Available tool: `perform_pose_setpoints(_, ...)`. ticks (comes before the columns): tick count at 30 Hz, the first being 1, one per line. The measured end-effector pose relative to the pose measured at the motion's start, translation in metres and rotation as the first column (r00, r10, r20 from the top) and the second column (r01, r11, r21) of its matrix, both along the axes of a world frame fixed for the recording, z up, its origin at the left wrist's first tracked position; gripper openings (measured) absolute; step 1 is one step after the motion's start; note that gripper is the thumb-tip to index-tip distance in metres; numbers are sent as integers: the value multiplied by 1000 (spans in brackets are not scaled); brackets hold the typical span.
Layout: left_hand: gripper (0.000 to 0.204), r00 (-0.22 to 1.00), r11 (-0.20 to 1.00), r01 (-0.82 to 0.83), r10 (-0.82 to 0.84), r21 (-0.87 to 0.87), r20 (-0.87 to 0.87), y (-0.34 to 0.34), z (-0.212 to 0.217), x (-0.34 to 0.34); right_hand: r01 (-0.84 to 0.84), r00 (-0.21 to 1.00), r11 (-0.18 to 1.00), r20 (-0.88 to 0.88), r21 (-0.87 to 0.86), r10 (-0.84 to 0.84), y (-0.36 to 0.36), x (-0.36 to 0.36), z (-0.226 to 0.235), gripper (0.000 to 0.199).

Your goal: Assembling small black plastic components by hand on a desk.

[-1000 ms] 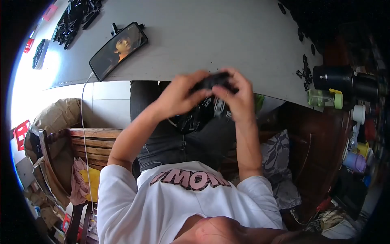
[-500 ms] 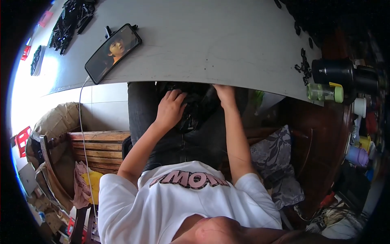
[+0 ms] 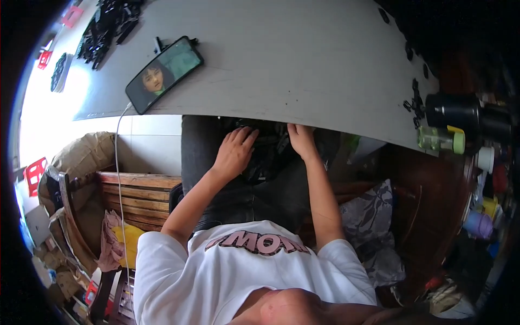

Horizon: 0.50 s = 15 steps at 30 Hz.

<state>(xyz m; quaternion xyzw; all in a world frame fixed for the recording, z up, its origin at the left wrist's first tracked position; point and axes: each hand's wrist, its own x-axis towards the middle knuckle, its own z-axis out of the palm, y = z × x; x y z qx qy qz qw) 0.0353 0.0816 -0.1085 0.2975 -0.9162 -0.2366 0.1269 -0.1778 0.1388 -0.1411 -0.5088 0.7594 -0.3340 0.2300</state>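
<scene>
My left hand point(image 3: 236, 151) lies over my lap with its fingers stretched forward and slightly apart. It rests on or just above a heap of shiny black pieces point(image 3: 261, 158) between my thighs. Close to the table's front edge, my right hand point(image 3: 302, 143) has its fingers bent together at the right side of that heap. Its fingertips are partly hidden, and what they pinch is too dark to make out. The dark area under the tabletop hides part of the heap.
A grey table point(image 3: 260, 59) spans the front. On it are a propped phone point(image 3: 165, 75) with a white cable point(image 3: 120, 179), a black pile point(image 3: 108, 32), a black flask point(image 3: 452, 110) and a green bottle point(image 3: 440, 139). A wooden bench point(image 3: 138, 197) is at left.
The whole view has shifted, so the table and phone sit further right and slightly lower. My right hand's fingers show more clearly at the table edge. My left hand stays over the heap.
</scene>
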Motion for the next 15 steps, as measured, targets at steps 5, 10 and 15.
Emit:
perform_pose_setpoints(5,55,999,997,27,-23,75,-47,2,-8,-4,-139,986,977,-65,160,151,8,-4,3,37)
perform_pose_setpoints(10,55,997,999,36,-36,0,-63,-1,18,5,-201,960,978,-186,58,208,10,15,51,33)
perform_pose_setpoints(15,45,962,981,178,-191,-82,-195,-28,84,19,-443,895,896,63,0,442,6,17,127,26)
